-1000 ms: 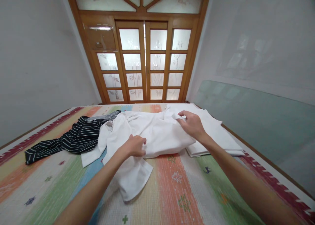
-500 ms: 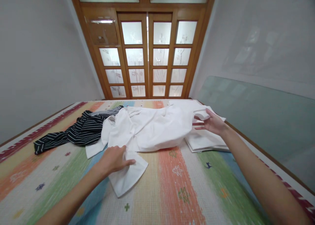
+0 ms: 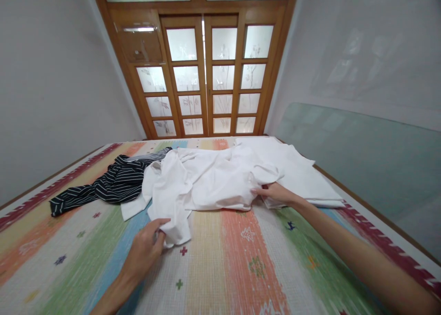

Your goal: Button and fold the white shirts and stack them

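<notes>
A white shirt (image 3: 220, 177) lies spread and rumpled across the middle of the bed. My left hand (image 3: 149, 241) is closed on the near sleeve, pinching its edge between thumb and fingers. At the shirt's right end, my right hand (image 3: 274, 193) grips the bunched edge, its fingers partly hidden by the cloth. Just beyond that hand lies a stack of folded white clothing (image 3: 303, 181). A black garment with white stripes (image 3: 119, 179) rests crumpled against the shirt's left side.
A colourful striped bedspread (image 3: 206, 264) covers the surface beneath the clothes. A pale green panel (image 3: 358, 154) stands along the right wall. Wooden doors with frosted panes (image 3: 206, 76) are at the far end.
My left hand has moved down and left, now pinching the sleeve, which is drawn up and bunched. My right hand has moved left and down, pulling the shirt's edge off the folded stack.
</notes>
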### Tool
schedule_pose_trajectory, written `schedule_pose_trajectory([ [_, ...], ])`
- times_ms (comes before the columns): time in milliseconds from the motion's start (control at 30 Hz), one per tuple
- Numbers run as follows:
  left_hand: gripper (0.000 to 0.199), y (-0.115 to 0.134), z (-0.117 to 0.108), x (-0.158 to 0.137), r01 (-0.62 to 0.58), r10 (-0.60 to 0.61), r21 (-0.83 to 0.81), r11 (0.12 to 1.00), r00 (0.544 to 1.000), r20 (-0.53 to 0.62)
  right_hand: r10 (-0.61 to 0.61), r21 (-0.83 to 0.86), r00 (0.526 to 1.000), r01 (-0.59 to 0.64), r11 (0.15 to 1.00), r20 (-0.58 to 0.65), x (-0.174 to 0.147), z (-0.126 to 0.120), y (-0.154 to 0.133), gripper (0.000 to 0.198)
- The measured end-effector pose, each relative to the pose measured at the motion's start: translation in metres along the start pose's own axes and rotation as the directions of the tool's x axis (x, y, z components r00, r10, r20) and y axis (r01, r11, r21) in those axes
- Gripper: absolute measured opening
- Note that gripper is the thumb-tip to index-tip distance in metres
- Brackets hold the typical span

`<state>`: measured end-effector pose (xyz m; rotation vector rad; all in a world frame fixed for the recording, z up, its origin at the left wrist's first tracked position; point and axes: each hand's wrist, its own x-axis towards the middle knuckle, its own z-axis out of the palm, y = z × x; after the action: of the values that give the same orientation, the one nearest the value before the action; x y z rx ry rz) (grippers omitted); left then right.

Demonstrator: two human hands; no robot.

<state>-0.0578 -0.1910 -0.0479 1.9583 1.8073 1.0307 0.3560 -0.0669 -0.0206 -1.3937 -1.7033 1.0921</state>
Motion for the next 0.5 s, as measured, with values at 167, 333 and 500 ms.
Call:
schedule_pose_trajectory([
  [167, 0.03, 0.007, -0.034, 0.042, 0.182, -0.434, -0.659, 0.73, 0.868, -0.24, 0.159, 0.524, 0.979, -0.068, 0.849, -0.131, 0.015, 0.006, -0.004, 0.034],
  [333, 0.044, 0.008, -0.066, 0.065, 0.039, -0.635, -0.883, 0.468, 0.71, -0.305, 0.225, 0.687, 0.907, 0.09, 0.721, -0.355, 0.02, -0.027, -0.009, 0.024],
  [500, 0.031, -0.01, -0.089, 0.062, -0.008, -0.662, -0.835, 0.55, 0.605, -0.442, 0.241, 0.646, 0.757, 0.295, 0.704, -0.607, 0.003, -0.062, -0.016, 0.022],
])
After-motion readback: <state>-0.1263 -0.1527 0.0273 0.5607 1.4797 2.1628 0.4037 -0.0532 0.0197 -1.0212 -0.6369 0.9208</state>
